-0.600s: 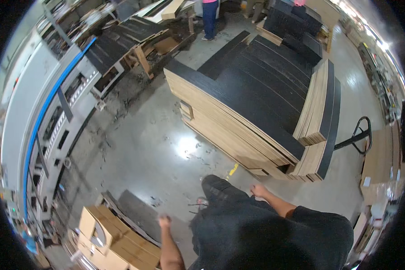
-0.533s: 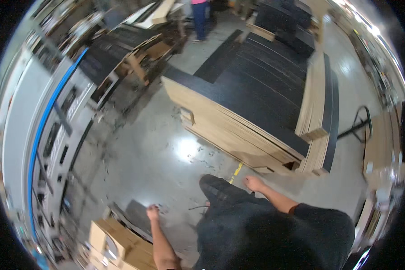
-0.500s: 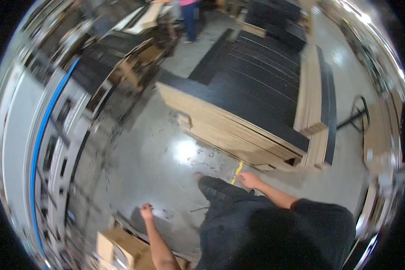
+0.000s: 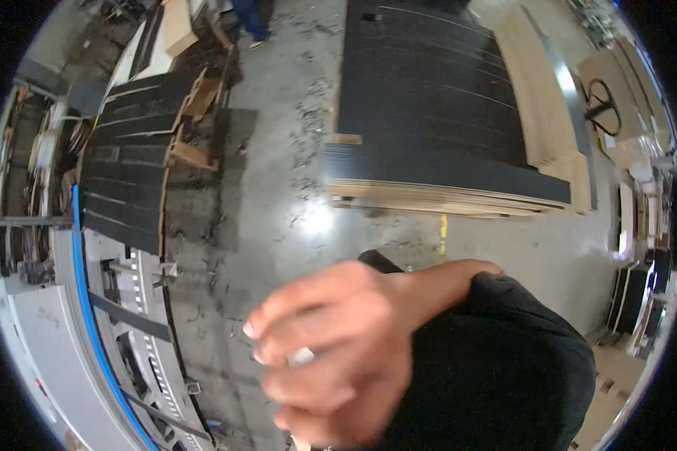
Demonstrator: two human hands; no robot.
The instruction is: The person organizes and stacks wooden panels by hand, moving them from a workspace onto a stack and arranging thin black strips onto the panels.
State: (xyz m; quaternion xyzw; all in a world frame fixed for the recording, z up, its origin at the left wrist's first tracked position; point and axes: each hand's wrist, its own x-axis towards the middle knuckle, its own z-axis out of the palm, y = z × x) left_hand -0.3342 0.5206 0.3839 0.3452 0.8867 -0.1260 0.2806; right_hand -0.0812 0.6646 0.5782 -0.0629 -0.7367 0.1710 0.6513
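My right hand (image 4: 338, 331) is raised close in front of me, large and slightly blurred, its arm coming in from the black sleeve on the right. The fingers point left and are curled in. Between them shows a small whitish spot, too blurred to name. Whatever the palm may hold is hidden. Nothing beyond the hand is touched; the floor (image 4: 293, 225) lies well below it. I cannot make out my left hand as a separate shape.
Ahead to the right stands a large stack of black-faced boards (image 4: 436, 105). On the left is a machine with a blue-edged rail (image 4: 90, 301), and beyond it a bed of black panels (image 4: 128, 150). A hand truck (image 4: 603, 109) stands far right. Another person's leg (image 4: 250, 19) shows at the back.
My right hand has come up from my side to close in front of me. The left hand has gone from sight at the lower left. My view has turned, so the board stack sits straighter ahead.
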